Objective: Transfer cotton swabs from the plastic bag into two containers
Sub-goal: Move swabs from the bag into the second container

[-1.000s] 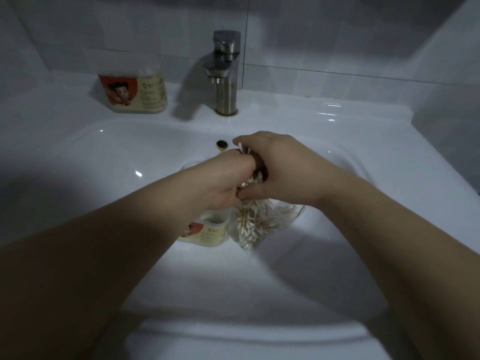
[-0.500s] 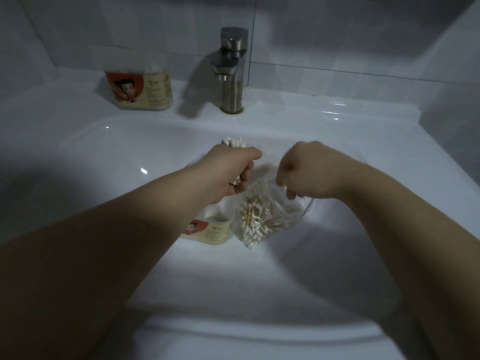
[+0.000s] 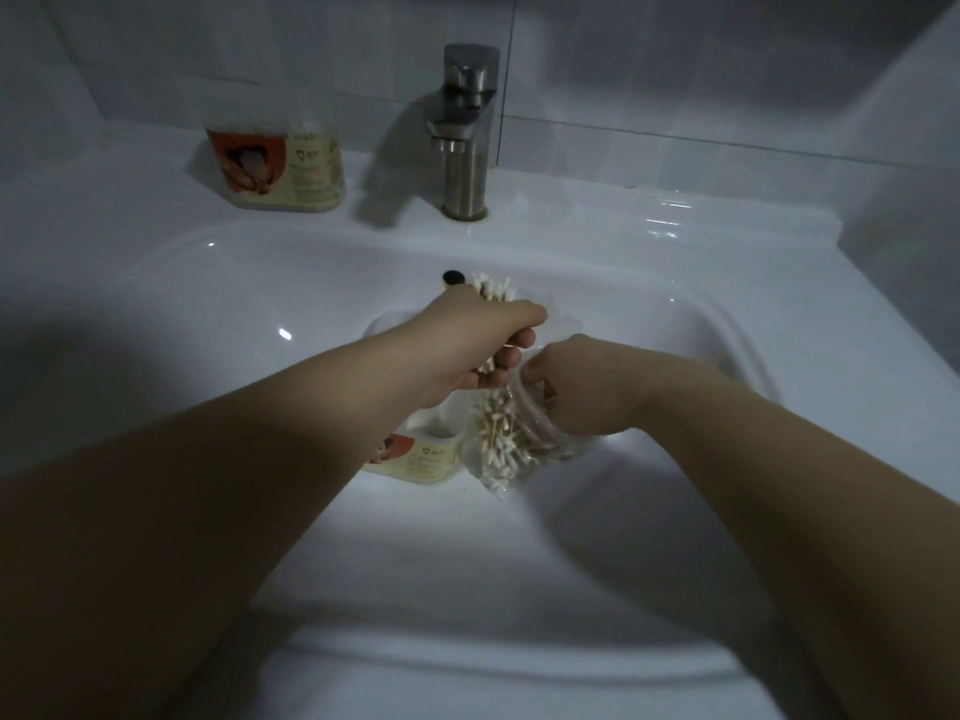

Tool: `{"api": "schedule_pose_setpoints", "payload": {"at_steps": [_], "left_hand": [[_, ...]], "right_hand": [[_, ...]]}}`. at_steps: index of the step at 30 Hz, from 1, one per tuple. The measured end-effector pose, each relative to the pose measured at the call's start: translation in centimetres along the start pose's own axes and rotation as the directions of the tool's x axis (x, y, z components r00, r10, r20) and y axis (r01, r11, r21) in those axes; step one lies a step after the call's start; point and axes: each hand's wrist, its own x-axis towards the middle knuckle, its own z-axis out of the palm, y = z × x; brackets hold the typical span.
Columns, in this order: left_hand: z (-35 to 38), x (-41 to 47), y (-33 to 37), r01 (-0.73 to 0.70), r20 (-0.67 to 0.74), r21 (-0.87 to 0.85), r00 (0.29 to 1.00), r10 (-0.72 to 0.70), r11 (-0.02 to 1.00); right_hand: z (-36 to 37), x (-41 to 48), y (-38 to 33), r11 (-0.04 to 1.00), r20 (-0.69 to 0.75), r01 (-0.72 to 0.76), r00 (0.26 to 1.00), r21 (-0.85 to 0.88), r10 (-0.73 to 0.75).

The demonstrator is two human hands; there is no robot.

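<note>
Swabs (image 3: pixel 493 292) are gripped in the curled left hand (image 3: pixel 480 345), in front of the tap (image 3: pixel 466 148). The bag (image 3: pixel 511 449), part-filled with swabs, is pinched at its mouth by the right hand (image 3: pixel 579 389). One container (image 3: pixel 423 459) is seen beside the bag, contents hidden; a second container (image 3: pixel 278 171) is set left of the tap.

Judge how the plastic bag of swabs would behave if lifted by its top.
The plastic bag is probably floppy: it sags and creases below the right hand pinching its top. Likely light, holding only cotton swabs. These lie loose, so may shift.
</note>
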Motion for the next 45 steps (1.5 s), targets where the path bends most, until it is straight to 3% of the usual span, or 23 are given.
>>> {"api": "schedule_pose_setpoints", "payload": {"at_steps": [5,9,15,20,24,29,33,37,42,45], "left_hand": [[0.0,-0.1,-0.1,0.009,0.060,0.019,0.998,-0.010,1.000],[0.1,-0.1,0.0,-0.015,0.040,0.030,0.999,0.014,0.999],[0.0,0.2,-0.3,-0.091,-0.034,0.218,0.994,0.101,0.972],[-0.4,0.4,-0.6,-0.089,-0.036,0.393,0.993,0.112,0.915],[-0.4,0.5,-0.8,-0.091,-0.005,0.447,0.995,0.104,0.890],[-0.1,0.5,-0.8,-0.178,0.005,0.444,0.980,0.197,0.878],[0.1,0.7,-0.6,-0.224,-0.004,0.341,0.971,0.240,0.913],[0.2,0.3,-0.1,-0.173,0.099,0.066,0.981,0.166,0.983],[0.5,-0.2,0.0,-0.193,0.180,0.022,0.966,0.186,0.981],[0.5,-0.3,0.1,-0.193,0.164,-0.003,0.968,0.190,0.981]], "right_hand": [[-0.5,-0.3,0.1,0.999,-0.103,-0.042,0.994,0.031,0.045],[-1.3,-0.9,1.1,0.984,-0.135,-0.053,0.988,0.167,0.076],[-1.5,-1.2,1.5,0.961,-0.113,-0.046,0.990,0.273,0.079],[-2.4,-1.6,1.7,0.914,-0.234,-0.068,0.957,0.401,0.174],[-3.0,-2.3,2.1,0.886,-0.304,-0.081,0.922,0.457,0.241],[-3.1,-2.5,2.2,0.857,-0.326,-0.040,0.915,0.514,0.238],[-3.0,-2.3,2.2,0.783,-0.379,0.045,0.891,0.620,0.249],[-2.9,-1.8,2.3,0.658,-0.409,0.129,0.865,0.742,0.291],[-2.9,-1.5,2.1,0.407,-0.408,0.257,0.846,0.876,0.343],[-2.9,-1.4,2.0,0.340,-0.431,0.304,0.805,0.890,0.408]]}}
